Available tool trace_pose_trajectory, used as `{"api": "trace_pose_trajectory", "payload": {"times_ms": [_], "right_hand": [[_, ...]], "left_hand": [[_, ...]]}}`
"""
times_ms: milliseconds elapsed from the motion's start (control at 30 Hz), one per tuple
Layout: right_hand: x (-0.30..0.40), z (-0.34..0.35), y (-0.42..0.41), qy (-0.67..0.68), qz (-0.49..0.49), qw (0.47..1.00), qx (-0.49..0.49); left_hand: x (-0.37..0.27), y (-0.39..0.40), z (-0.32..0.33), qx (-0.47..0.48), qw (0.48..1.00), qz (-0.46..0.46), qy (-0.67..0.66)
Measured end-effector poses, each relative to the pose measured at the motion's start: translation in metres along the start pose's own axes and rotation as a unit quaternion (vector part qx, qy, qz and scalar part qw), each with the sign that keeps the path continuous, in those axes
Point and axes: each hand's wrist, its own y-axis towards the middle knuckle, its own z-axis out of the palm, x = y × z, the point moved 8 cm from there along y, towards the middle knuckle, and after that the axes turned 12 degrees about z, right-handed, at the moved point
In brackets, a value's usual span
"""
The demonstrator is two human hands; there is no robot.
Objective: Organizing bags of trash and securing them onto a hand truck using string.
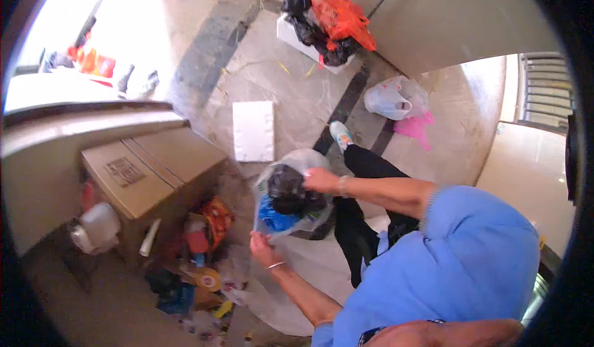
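A whitish translucent plastic bag (304, 159) stands with its mouth spread wide. Inside it lie a bunched black plastic bag (290, 187) and a blue plastic bag (277, 213). My right hand (320, 180) pinches the rim on the upper right side, and a bracelet circles that wrist. At the lower left rim, my left hand (265, 249) grips the edge of the same bag, a bangle on its wrist. The bag's base is hidden.
A white foam panel (253, 131) lies beyond the bag. Left are a cardboard box (153, 161) and mixed clutter (204, 273). A foam box (297, 36) bears black and red bags (338, 13). White (390, 99) and pink bags (415, 129) lie past my shoe (341, 133).
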Motion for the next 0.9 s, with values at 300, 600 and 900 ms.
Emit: {"api": "trace_pose_trajectory", "payload": {"times_ms": [300, 600, 900], "right_hand": [[0.036, -0.221, -0.190, 0.411, 0.096, 0.907, 0.016], [0.075, -0.373, -0.233, 0.547, -0.064, 0.830, -0.093], [0.049, -0.452, -0.031, 0.461, -0.023, 0.870, -0.174]], "left_hand": [[-0.216, -0.049, 0.147, 0.227, 0.964, 0.127, -0.048], [-0.437, -0.127, 0.342, 0.376, 0.854, 0.356, 0.043], [-0.409, -0.017, 0.573, 0.480, 0.711, 0.465, 0.218]]}}
